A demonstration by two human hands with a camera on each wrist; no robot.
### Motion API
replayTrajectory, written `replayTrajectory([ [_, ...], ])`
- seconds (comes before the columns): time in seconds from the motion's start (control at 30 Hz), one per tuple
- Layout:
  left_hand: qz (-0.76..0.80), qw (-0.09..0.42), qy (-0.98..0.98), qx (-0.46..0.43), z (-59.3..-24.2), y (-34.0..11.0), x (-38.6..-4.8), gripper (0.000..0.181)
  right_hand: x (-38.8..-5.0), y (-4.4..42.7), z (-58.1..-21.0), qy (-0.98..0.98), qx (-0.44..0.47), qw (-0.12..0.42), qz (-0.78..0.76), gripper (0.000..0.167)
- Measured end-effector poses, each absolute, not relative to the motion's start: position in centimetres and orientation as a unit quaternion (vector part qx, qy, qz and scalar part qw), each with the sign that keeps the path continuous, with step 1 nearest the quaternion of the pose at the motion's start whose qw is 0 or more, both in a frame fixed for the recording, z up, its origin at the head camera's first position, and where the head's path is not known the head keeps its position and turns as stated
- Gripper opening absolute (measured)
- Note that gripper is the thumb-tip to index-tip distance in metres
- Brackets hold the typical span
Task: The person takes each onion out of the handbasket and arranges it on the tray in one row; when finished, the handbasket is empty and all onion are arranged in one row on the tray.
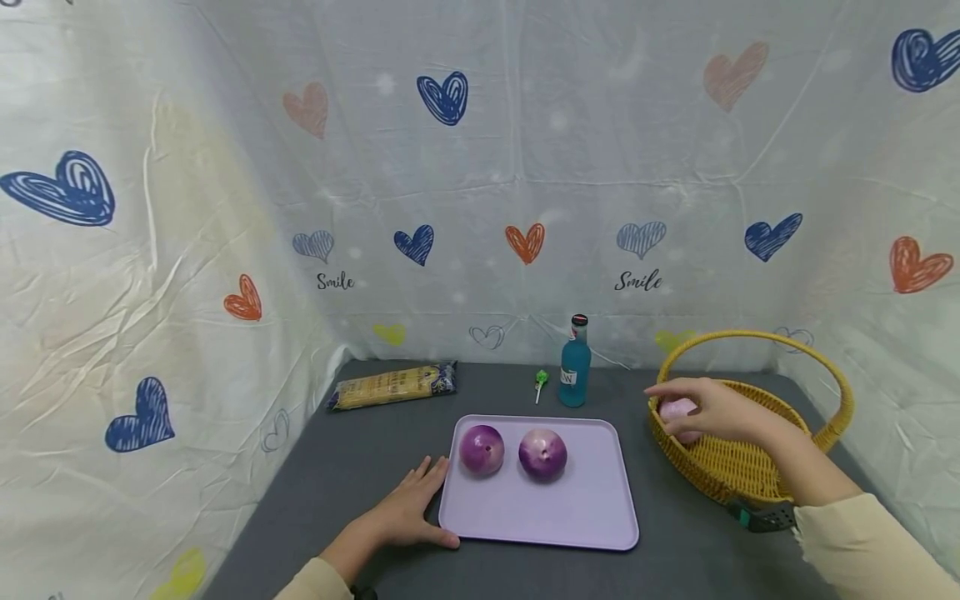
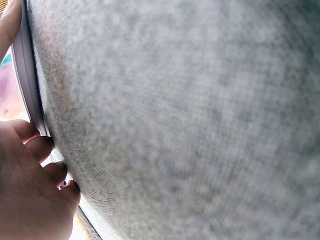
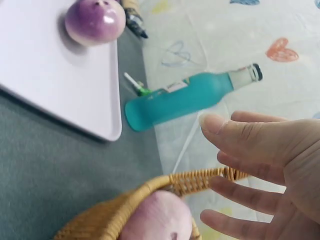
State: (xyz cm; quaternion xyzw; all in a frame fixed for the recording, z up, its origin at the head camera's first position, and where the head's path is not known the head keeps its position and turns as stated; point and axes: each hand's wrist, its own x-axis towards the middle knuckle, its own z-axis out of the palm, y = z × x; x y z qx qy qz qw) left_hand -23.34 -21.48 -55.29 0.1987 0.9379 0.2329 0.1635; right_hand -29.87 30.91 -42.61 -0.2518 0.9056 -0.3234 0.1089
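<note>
My left hand lies with spread fingers against the left edge of a lilac tray. In the left wrist view, its fingertips touch the tray's rim. On the tray sit two round, glossy purple-and-white vegetables like turnips, one at left and one nearer the middle. Over the left side of a yellow wicker basket is my right hand, fingers extended. A paler turnip-like vegetable rests in the basket below it. The right wrist view shows a gap between that hand and the vegetable.
Behind the tray stand a blue-green bottle with a dark cap and a small green lollipop. A yellow packet of what looks like noodles lies at the back left. The basket's tall handle arches beside my right hand.
</note>
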Motion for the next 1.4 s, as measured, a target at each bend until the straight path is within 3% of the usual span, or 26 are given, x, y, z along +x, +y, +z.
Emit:
replayTrajectory([
  [0.43, 0.233, 0.167, 0.937, 0.197, -54.9, -21.4, -23.2, 0.123, -30.6, 33.4, -42.7, 0.922, -0.259, 0.084, -0.274, 0.044],
  [1.0, 0.232, 0.173, 0.938, 0.191, -54.9, -21.3, -23.3, 0.123, -33.2, 35.2, -43.0, 0.901, -0.233, 0.195, -0.311, 0.057],
  [1.4, 0.233, 0.170, 0.938, 0.191, -54.9, -21.3, -23.2, 0.123, -35.0, 35.5, -44.3, 0.889, -0.227, 0.237, -0.320, 0.059],
])
